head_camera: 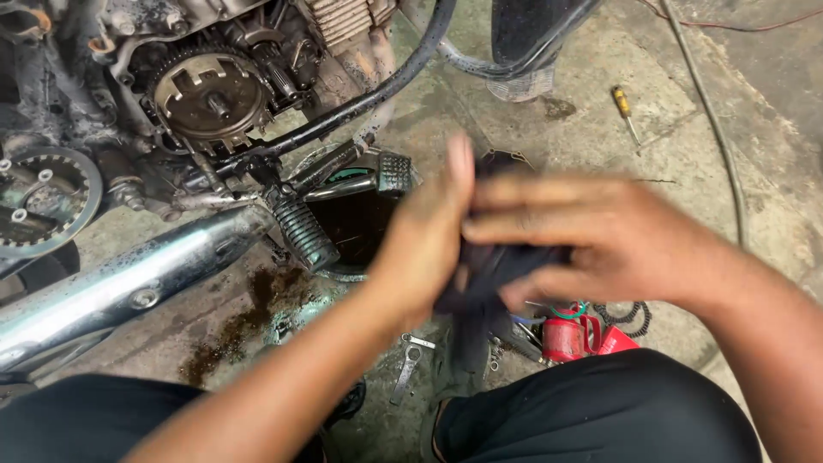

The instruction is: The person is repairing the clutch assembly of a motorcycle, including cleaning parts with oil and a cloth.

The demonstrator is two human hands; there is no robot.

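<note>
Rag [493, 274], dark and bunched, sits pressed between both hands at the centre of the head view, above the knees and over the concrete floor [754, 129].

Head view. My left hand [424, 236] stands edge-on with fingers straight and flat against the rag; my right hand [600, 236] lies across it from the other side, fingers long and folded round the cloth. Both are blurred, so I cannot tell how tight either hold is. I judge the step in hand to be wiping grime off the palms, and well under way.

Behind the hands stands the opened engine: the bare clutch [210, 94] at upper left, a sprocket [43, 201] at the left edge, the chrome exhaust [129, 287] running low left, a ribbed footpeg [302, 231] just beside a pan [356, 219] of dark oil. An oil stain [244, 321] spreads below the peg. A spanner [405, 373] lies near my left forearm, red tools [583, 336] under the right hand, a screwdriver [626, 111] well apart at upper right.

Any next move calls for clean, dry fingers: oily skin would slip on the spanner.
</note>
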